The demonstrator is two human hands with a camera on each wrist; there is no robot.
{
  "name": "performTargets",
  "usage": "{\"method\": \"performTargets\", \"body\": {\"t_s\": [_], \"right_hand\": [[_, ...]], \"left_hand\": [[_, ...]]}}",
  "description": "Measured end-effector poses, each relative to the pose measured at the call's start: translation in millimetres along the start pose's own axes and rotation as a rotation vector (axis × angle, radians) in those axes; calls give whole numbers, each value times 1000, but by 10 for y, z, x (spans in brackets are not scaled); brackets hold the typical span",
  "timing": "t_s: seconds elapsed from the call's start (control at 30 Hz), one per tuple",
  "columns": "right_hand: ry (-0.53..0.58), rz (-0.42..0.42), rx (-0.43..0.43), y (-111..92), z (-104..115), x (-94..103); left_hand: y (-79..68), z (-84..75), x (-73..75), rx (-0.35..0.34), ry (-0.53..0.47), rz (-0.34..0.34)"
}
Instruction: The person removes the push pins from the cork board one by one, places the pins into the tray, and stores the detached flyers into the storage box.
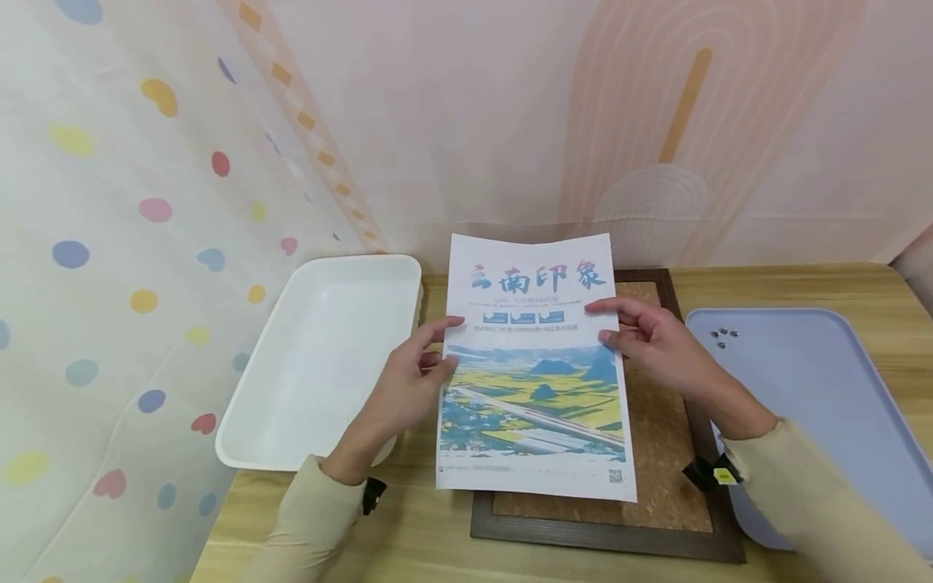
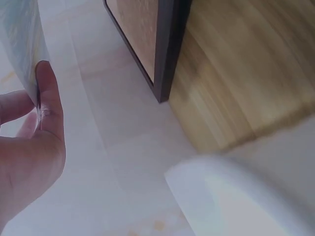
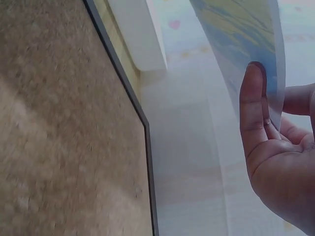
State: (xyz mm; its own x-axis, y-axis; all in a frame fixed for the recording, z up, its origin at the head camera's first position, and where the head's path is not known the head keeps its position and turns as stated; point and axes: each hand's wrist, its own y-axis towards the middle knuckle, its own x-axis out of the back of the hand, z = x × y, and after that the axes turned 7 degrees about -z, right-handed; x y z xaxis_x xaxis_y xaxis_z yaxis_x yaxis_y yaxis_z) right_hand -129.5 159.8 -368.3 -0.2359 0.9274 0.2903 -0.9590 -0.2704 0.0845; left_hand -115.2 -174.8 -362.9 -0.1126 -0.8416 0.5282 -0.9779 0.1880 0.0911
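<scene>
A printed poster [image 1: 535, 397] with Chinese lettering and a landscape of yellow fields is held up by its two side edges in the head view. My left hand [image 1: 404, 376] pinches the left edge between thumb and fingers; the right hand [image 1: 659, 348] pinches the right edge the same way. Behind and below the sheet lies a cork board [image 1: 666, 453] with a dark frame, partly hidden by the paper. From the right wrist view, the thumb [image 3: 253, 98] presses on the poster [image 3: 246, 34], which is apart from the cork board [image 3: 74, 123].
A white tray [image 1: 321, 340] stands at the left of the wooden table [image 1: 408, 518]. To the right, a light blue tray [image 1: 802, 389] holds several small shiny metal pieces [image 1: 722, 333] near its far left corner. A patterned cloth [image 1: 474, 121] hangs behind the table.
</scene>
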Motion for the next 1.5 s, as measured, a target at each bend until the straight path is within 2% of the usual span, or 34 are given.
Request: {"method": "performTargets", "body": {"t_s": [0.17,0.4,0.6,0.93,1.2,1.5], "right_hand": [[88,52,6,69,47,-98],[40,17,-6,190,130,-331],[171,59,-45,336,210,-580],[228,86,-55,609,306,-1025],[231,55,1,781,401,-1314],[310,34,-38,925,515,-1684]], "left_hand": [[-11,22,142,-25,22,-18],[-37,72,397,6,75,-50],[-50,162,642,22,153,-88],[-92,305,1004,131,181,-159],[-144,417,1267,196,184,-216],[-209,576,1543,279,241,-282]]}}
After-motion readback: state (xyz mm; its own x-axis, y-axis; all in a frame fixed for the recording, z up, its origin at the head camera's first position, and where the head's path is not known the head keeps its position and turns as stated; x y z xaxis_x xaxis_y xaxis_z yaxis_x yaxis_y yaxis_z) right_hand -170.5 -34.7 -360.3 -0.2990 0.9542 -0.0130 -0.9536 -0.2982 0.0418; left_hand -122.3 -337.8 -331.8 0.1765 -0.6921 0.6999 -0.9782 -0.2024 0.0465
